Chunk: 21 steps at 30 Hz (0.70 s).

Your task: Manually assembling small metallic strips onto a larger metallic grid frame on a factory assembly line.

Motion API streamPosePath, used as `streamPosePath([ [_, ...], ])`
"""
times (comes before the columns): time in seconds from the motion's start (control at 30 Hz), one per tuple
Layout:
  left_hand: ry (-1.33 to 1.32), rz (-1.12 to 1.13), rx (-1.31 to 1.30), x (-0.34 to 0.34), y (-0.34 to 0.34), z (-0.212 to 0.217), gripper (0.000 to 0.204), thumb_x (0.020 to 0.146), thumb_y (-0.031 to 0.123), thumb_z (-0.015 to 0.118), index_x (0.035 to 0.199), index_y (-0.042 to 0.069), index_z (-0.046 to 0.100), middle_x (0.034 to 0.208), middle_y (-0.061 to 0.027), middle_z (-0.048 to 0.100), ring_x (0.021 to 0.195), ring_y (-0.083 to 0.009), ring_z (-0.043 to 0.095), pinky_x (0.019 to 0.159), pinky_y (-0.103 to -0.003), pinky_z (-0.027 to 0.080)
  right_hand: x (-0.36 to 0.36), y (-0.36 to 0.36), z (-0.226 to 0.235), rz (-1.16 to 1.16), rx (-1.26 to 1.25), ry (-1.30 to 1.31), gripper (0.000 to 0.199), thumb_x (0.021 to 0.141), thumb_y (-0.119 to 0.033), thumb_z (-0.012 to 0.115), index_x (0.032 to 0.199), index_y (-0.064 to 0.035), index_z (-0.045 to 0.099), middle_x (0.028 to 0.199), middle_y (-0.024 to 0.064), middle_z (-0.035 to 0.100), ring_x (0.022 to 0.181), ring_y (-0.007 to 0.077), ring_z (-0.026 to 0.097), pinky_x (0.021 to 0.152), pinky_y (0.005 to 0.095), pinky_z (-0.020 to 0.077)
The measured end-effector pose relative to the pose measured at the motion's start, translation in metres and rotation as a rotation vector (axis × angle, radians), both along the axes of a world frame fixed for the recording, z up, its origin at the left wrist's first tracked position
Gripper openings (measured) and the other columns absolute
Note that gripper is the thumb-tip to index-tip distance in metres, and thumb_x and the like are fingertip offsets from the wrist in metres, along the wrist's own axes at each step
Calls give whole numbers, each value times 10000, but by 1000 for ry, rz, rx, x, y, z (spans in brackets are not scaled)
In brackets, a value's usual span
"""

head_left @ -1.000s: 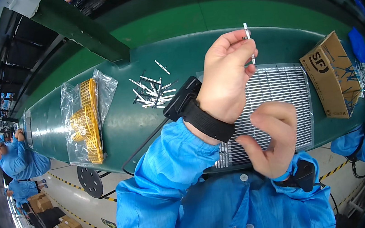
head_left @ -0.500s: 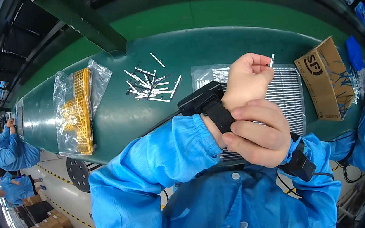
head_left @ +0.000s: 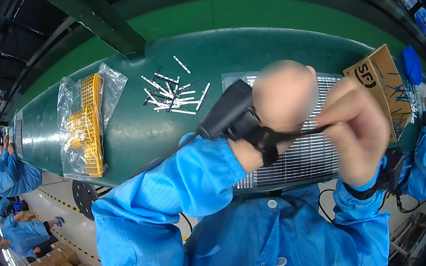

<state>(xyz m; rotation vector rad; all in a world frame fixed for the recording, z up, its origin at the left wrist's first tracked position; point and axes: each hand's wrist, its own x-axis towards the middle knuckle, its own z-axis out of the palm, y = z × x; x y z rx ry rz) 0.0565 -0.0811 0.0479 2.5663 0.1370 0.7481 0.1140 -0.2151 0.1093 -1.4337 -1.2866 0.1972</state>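
My left hand (head_left: 285,95) is raised over the bench, smeared by motion, its fingers mostly hidden. A black box-shaped device (head_left: 228,107) is worn at that wrist. Its black strap (head_left: 303,133) stretches out to the right, its end pinched by my right hand (head_left: 358,126), which is also blurred. Beneath both hands lies a panel of many narrow black-and-white strips (head_left: 301,162) in rows, partly covered by my arms. Loose strips (head_left: 173,92) of a similar look are heaped to the left of it.
Yellow perforated trays (head_left: 87,124) in a clear bag lie on the green bench (head_left: 134,137) at left. An open cardboard box (head_left: 378,91) with dark blue thin pieces stands at right, a blue bin (head_left: 412,63) behind it. Co-workers in blue (head_left: 12,165) are at both sides.
My right hand has moved right and away from the left wrist, drawing the strap end out. The small strip seen earlier in my left fingers is no longer visible.
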Motion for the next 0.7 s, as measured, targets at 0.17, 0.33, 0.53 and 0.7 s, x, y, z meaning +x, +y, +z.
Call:
streamPosePath([
  [0.17, -1, 63, 336, -2, 6, -4, 174, 642, 187, 695, 741, 93, 587, 715, -34, 540, 707, -200, 622, 566, -327, 453, -4, 14, 17, 28, -53, -139, 128, 843, -122, 651, 847, 2, 622, 820, 87, 582, 756, 186, 522, 694, 304, 407],
  [0.33, 13, -38, 179, 9, 19, 10, 241, 680, 286, 670, 748, 67, 595, 736, -75, 585, 703, -252, 642, 623, -376, 494, -23, 23, -7, 96, -7, -40, 143, 752, -20, 735, 889, -20, 691, 832, 80, 611, 765, 201, 566, 682, 296, 438],
  [0.53, 80, -101, 26, 19, 28, 21, 157, 764, 133, 637, 908, 73, 616, 825, -122, 620, 744, -344, 628, 619, -443, 505, -24, 18, -9, 30, 20, -233, 254, 699, -11, 792, 938, -54, 715, 898, 76, 582, 733, 172, 551, 631, 277, 432],
  [0.7, 92, -164, -243, 24, 23, 18, 271, 624, 189, 734, 815, 32, 625, 807, -132, 635, 779, -314, 674, 687, -442, 519, -27, 26, -24, -58, 135, -340, 424, 535, -34, 802, 953, -54, 729, 868, 68, 598, 701, 216, 592, 574, 319, 442],
])
